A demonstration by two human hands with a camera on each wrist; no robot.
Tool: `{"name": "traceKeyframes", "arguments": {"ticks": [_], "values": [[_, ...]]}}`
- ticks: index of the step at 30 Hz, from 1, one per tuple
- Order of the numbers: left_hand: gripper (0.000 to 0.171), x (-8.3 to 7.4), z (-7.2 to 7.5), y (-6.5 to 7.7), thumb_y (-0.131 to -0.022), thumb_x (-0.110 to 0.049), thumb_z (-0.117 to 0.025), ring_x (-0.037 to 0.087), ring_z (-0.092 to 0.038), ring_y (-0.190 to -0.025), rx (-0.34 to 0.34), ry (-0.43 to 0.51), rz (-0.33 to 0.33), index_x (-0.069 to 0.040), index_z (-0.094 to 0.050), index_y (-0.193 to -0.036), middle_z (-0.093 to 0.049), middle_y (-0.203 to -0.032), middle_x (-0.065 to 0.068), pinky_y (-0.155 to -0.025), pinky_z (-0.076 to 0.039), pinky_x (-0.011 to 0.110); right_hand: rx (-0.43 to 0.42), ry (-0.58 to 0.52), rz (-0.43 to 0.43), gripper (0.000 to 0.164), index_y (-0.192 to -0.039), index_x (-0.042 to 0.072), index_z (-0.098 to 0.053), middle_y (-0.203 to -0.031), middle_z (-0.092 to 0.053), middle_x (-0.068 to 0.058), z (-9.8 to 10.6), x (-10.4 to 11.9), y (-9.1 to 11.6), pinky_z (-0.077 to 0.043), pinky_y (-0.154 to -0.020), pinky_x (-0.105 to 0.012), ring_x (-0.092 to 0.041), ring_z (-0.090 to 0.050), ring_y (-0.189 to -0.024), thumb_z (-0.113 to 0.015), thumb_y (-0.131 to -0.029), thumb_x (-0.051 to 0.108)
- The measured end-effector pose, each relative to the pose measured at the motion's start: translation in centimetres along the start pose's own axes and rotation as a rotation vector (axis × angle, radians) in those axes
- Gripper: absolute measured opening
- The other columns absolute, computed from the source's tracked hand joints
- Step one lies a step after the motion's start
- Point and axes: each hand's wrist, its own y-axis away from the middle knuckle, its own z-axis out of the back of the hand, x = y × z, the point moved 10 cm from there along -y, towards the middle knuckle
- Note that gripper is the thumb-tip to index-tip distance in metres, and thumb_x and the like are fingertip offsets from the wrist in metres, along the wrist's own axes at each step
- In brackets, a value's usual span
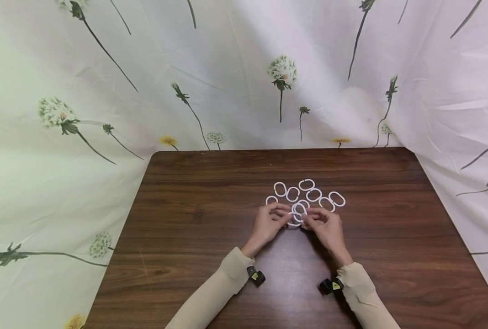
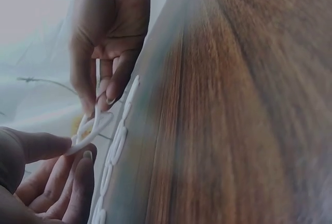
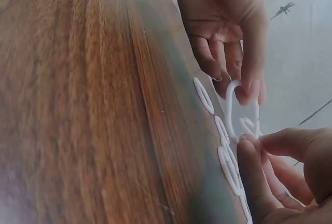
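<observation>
I'm watching from afar, and here are both hands, fingertips pinched tight: my left hand (image 1: 270,222) grips one white ring (image 3: 229,112), my right hand (image 1: 326,227) another (image 2: 97,111). The two rings overlap right between the hands; linked or not, I can't tell! Just beyond the fingers, loose white rings (image 1: 313,188) lie scattered across the surface (image 1: 194,237).

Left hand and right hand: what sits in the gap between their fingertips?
White rings, pinched by the left hand and the right hand, span that gap. The head view and both wrist views show them there.
</observation>
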Motion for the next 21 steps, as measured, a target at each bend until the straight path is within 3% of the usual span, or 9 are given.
{"name": "traceKeyframes", "arguments": {"ticks": [3, 5, 8, 12, 14, 16, 21], "values": [[0.019, -0.1, 0.4, 0.0, -0.092, -0.007, -0.078, 0.017, -0.074, -0.074, -0.014, -0.003, -0.007, -0.002, -0.077, -0.111, -0.079, -0.099, 0.02, -0.061, -0.057, 0.014, 0.01, 0.001, -0.008, 0.03, -0.121, -0.019, -0.065, -0.084, -0.078, -0.014, 0.0, 0.0, 0.0, -0.068, -0.071, -0.031, -0.01, -0.075, -0.068, -0.071, -0.093, -0.008], [0.02, -0.3, 0.6, 0.0, -0.092, -0.007, -0.079, 0.025, -0.076, -0.076, -0.021, 0.007, -0.013, -0.001, -0.077, -0.111, -0.079, -0.1, 0.021, -0.061, -0.057, 0.013, 0.009, 0.007, -0.012, 0.03, -0.121, -0.02, -0.064, -0.087, -0.078, -0.018, 0.1, 0.1, 0.0, -0.068, -0.071, -0.03, -0.009, -0.075, -0.069, -0.07, -0.094, -0.008], [0.021, -1.8, 1.0, 0.4, -0.092, -0.002, -0.076, 0.047, -0.075, -0.082, -0.028, 0.041, -0.012, 0.007, -0.073, -0.112, -0.076, -0.102, 0.03, -0.06, -0.055, 0.012, 0.007, -0.001, -0.011, 0.03, -0.121, -0.021, -0.063, -0.089, -0.078, -0.02, 0.2, 0.2, 0.1, -0.068, -0.071, -0.029, -0.008, -0.074, -0.068, -0.068, -0.095, -0.008], [0.021, -3.4, 1.5, 0.9, -0.093, 0.005, -0.072, 0.06, -0.069, -0.086, -0.039, 0.066, -0.018, 0.016, -0.07, -0.111, -0.072, -0.102, 0.038, -0.061, -0.062, 0.025, 0.001, -0.014, 0.001, 0.028, -0.12, -0.02, -0.064, -0.088, -0.078, -0.018, 0.5, 0.3, 0.1, -0.068, -0.069, -0.028, -0.008, -0.074, -0.067, -0.068, -0.095, -0.009], [0.02, -3.4, 1.7, 0.9, -0.094, 0.004, -0.072, 0.059, -0.07, -0.084, -0.043, 0.062, -0.026, 0.016, -0.07, -0.11, -0.072, -0.101, 0.037, -0.064, -0.066, 0.039, 0.0, -0.013, 0.011, 0.026, -0.118, -0.02, -0.065, -0.089, -0.077, -0.02, 0.6, 0.2, 0.1, -0.068, -0.069, -0.03, -0.009, -0.075, -0.067, -0.067, -0.095, -0.009], [0.02, -3.4, 1.9, 1.0, -0.094, 0.004, -0.072, 0.058, -0.071, -0.084, -0.044, 0.063, -0.027, 0.016, -0.071, -0.109, -0.072, -0.101, 0.036, -0.066, -0.066, 0.045, -0.001, -0.011, 0.018, 0.025, -0.118, -0.019, -0.066, -0.09, -0.077, -0.023, 0.7, 0.3, 0.1, -0.068, -0.069, -0.03, -0.01, -0.075, -0.067, -0.067, -0.095, -0.009], [0.021, -2.5, 1.9, 0.5, -0.094, 0.003, -0.073, 0.056, -0.071, -0.085, -0.038, 0.057, -0.008, 0.015, -0.071, -0.11, -0.073, -0.104, 0.034, -0.065, -0.066, 0.033, -0.003, -0.001, 0.022, 0.024, -0.117, -0.018, -0.067, -0.09, -0.077, -0.023, 0.8, 0.3, 0.0, -0.068, -0.069, -0.031, -0.011, -0.075, -0.068, -0.068, -0.096, -0.006]]}}
